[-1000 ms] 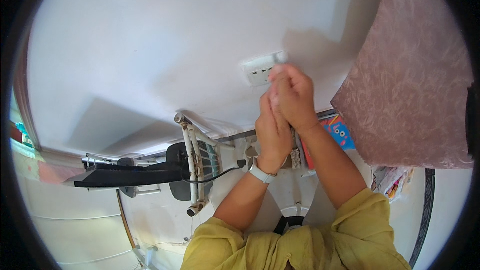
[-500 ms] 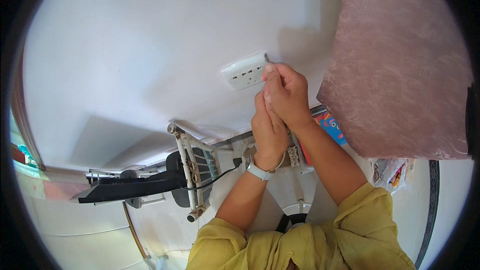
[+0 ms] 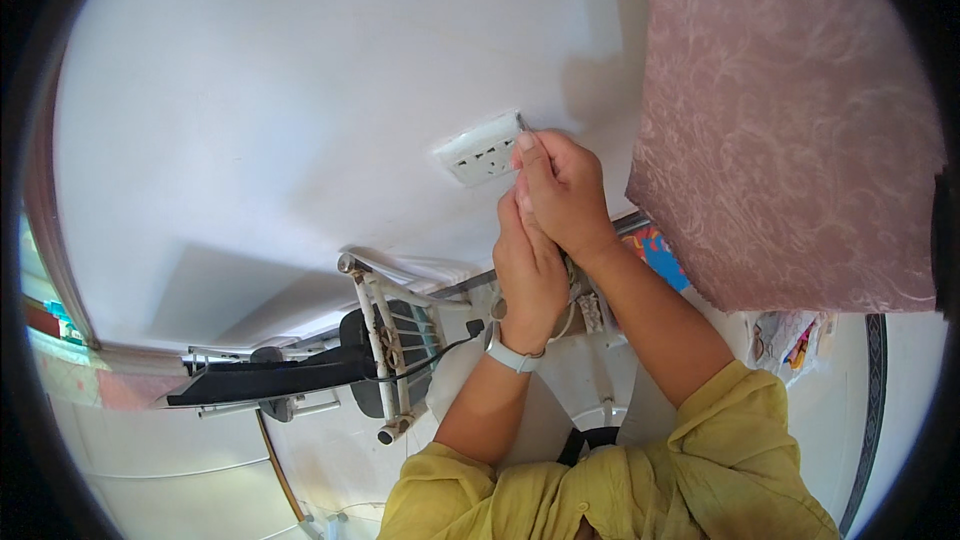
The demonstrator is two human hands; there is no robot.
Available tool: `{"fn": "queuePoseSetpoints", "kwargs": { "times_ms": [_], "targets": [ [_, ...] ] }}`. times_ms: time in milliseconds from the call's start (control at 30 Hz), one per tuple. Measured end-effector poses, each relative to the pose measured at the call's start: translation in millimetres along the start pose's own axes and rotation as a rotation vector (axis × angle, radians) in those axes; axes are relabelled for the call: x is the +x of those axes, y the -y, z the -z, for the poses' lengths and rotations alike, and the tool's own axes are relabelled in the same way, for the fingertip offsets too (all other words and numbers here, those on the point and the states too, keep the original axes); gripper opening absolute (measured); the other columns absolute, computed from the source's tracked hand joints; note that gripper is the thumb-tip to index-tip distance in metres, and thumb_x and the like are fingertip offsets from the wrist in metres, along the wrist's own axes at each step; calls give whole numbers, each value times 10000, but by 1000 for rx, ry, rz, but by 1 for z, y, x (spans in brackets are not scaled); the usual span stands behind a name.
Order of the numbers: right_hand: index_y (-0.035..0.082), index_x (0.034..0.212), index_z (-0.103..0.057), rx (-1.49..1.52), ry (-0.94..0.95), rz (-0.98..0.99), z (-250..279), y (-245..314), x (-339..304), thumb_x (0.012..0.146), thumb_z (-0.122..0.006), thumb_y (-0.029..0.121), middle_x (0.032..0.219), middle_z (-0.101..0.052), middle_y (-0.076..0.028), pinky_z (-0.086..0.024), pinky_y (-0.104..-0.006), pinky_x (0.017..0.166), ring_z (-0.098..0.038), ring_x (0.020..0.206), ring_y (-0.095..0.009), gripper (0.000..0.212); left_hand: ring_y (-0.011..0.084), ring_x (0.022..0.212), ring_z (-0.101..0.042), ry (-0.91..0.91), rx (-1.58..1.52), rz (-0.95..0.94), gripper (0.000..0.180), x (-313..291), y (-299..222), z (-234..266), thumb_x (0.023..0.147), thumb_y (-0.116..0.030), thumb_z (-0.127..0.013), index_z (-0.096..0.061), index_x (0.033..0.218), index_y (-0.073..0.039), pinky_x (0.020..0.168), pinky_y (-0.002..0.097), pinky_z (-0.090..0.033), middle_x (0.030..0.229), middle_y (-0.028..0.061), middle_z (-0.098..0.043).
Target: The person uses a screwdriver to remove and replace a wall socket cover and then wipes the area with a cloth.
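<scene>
A white multi-outlet wall socket panel (image 3: 480, 152) is set in the pale wall. My right hand (image 3: 566, 185) pinches a thin dark metal tool (image 3: 521, 122) between thumb and fingers. The tool's tip meets the panel's upper right end; the rest is hidden in my grip, so its kind cannot be told. Directly below, my left hand (image 3: 533, 265) presses against the underside of my right hand, its fingers closed together. What its fingers hold, if anything, is hidden. A light band (image 3: 513, 357) circles my left wrist.
To the left stand a white metal-frame chair (image 3: 388, 340) and a black flat panel (image 3: 270, 380) with a cable and plug (image 3: 474, 328). Pinkish patterned fabric (image 3: 790, 130) hangs at right. Below it lie a colourful package (image 3: 660, 255) and a plastic bag (image 3: 785, 342).
The view has shifted slightly, so the fabric appears farther left. Both hands keep their hold beside the socket panel, and the tool's tip stays at its upper right end.
</scene>
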State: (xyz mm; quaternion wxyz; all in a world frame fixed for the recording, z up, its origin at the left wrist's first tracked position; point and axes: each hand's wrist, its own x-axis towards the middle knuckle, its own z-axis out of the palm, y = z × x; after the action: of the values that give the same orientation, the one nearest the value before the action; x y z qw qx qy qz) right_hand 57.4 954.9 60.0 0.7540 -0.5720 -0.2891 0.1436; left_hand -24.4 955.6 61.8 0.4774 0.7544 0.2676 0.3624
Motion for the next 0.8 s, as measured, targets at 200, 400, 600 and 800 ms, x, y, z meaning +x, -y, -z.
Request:
{"fn": "queuePoseSetpoints", "kwargs": {
  "times_ms": [200, 400, 600, 800],
  "targets": [
    [8, 730, -539, -97, 64, 198, -11, 6, -3, 912, -491, 198, 519, -473, 10, -353, -219, 437, -421, 467, -43, 268, 199, 891, -538, -137, -134, -89, 317, -4, 25, 2, 963, -233, -349, -481, 1093, 25, 785, 294, -422, 987, 126, -566],
    [8, 758, -549, -93, -7, 83, 10, -5, 2, 916, -485, 190, 519, -461, 19, -355, -215, 446, -418, 473, -39, 250, 201, 879, -539, 19, 101, 9, 338, 2, 23, -11, 959, -264, -351, -465, 1119, 11, 773, 300, -424, 983, 136, -571],
    [6, 801, -586, -75, 81, 27, 8, 4, -10, 887, -516, 187, 574, -554, -83, -432, -278, 510, -541, 524, -120, 212, 206, 894, -546, -81, -25, 49, 318, -4, 21, -9, 950, -235, -394, -451, 1141, 12, 769, 304, -430, 1001, 138, -574],
    [-9, 796, -583, 32, -36, -82, 2, 3, -11, 845, -595, 174, 581, -577, -73, -433, -250, 482, -553, 498, -115, 190, 202, 898, -551, -85, -104, 97, 367, -4, 24, -1, 938, -267, -420, -437, 1168, 19, 788, 302, -430, 1026, 138, -570]
  ]
}}
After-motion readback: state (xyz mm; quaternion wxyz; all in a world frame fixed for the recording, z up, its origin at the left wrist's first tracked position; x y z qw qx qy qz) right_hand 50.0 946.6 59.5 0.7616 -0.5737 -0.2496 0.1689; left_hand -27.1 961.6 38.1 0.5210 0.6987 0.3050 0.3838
